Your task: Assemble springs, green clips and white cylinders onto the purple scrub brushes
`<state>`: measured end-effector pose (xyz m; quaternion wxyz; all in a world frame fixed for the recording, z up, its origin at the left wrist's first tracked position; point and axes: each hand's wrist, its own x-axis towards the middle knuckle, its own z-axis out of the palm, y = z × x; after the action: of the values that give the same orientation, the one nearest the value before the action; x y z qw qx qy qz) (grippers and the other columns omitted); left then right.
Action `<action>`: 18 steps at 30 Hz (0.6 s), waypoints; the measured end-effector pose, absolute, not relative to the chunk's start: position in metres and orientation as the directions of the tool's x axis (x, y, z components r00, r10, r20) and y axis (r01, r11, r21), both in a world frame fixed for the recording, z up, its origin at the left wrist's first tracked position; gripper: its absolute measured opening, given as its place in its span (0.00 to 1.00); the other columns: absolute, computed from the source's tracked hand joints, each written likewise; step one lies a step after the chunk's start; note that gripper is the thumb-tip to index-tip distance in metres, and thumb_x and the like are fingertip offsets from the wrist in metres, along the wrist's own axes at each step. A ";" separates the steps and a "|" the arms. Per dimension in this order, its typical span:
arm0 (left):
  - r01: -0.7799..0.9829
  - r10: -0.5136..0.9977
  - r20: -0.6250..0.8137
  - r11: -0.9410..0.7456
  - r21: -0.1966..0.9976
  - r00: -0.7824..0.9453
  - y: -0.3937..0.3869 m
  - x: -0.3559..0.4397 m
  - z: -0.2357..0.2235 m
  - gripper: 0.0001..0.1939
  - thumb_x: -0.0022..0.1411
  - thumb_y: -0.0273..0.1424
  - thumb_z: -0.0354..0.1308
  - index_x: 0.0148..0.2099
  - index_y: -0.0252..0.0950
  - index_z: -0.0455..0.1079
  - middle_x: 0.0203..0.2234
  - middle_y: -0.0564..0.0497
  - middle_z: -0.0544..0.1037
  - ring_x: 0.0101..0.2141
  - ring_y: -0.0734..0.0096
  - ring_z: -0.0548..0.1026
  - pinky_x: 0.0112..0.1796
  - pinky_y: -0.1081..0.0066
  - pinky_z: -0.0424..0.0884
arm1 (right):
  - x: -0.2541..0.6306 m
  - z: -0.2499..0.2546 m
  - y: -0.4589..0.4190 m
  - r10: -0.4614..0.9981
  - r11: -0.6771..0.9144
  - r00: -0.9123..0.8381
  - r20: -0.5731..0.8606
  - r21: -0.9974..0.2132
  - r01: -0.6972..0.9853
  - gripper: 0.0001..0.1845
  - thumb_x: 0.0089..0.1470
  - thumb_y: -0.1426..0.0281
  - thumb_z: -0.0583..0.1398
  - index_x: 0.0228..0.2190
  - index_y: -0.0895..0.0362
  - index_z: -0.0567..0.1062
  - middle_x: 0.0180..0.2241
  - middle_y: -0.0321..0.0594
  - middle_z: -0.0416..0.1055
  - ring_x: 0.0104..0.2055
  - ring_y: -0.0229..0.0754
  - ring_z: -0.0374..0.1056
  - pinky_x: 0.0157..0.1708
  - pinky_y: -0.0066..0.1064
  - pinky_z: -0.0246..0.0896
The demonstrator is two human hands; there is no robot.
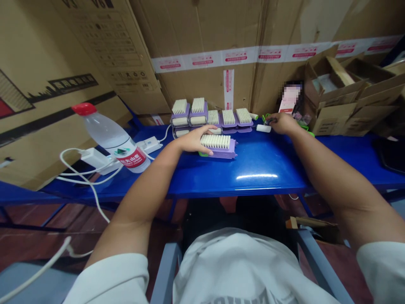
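White shirt (pixel 249 266), then outstretched arms (pixel 147 188) — left hand (pixel 198 140) clasping purple-and-white block (pixel 220 151), right hand (pixel 282 123) beside white roller (pixel 263 128) — grip unclear.

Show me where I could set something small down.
The widest bare patch of the blue table lies between the purple block in the left hand and the right forearm, reaching the front edge. A smaller one lies before the cartons, beyond that forearm. Crowded: the back row of blocks, and the left, with bottle and adapters.
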<state>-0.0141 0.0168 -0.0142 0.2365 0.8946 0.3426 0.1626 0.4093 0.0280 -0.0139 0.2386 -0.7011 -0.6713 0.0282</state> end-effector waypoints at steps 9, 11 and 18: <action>0.500 0.666 0.115 -0.652 0.570 0.737 0.025 -0.016 -0.017 0.48 0.58 0.57 0.69 0.73 0.38 0.68 0.65 0.37 0.77 0.61 0.41 0.77 0.61 0.51 0.73 | 0.412 -0.020 0.038 0.953 0.017 0.127 0.277 -0.463 0.886 0.22 0.55 0.75 0.62 0.49 0.58 0.89 0.48 0.50 0.88 0.51 0.58 0.83 0.54 0.43 0.76; 0.495 0.657 0.124 -0.666 0.558 0.744 0.025 -0.016 -0.017 0.45 0.60 0.56 0.68 0.73 0.41 0.68 0.66 0.38 0.76 0.62 0.41 0.76 0.61 0.50 0.73 | 0.411 -0.017 0.036 0.932 0.033 0.142 0.334 -0.467 0.884 0.22 0.55 0.74 0.62 0.49 0.58 0.89 0.47 0.50 0.88 0.52 0.60 0.82 0.55 0.44 0.76; 0.514 0.651 0.107 -0.679 0.524 0.751 0.026 -0.017 -0.017 0.42 0.62 0.54 0.66 0.73 0.43 0.68 0.65 0.40 0.77 0.62 0.43 0.77 0.61 0.52 0.73 | 0.402 -0.003 0.022 0.862 0.000 0.265 0.432 -0.523 0.852 0.19 0.65 0.59 0.61 0.44 0.58 0.87 0.48 0.59 0.86 0.56 0.69 0.79 0.56 0.54 0.74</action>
<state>-0.0169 0.0255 -0.0165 0.2382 0.9049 0.3220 0.1439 0.4022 0.0216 -0.0027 0.3640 -0.7071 -0.6062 0.0068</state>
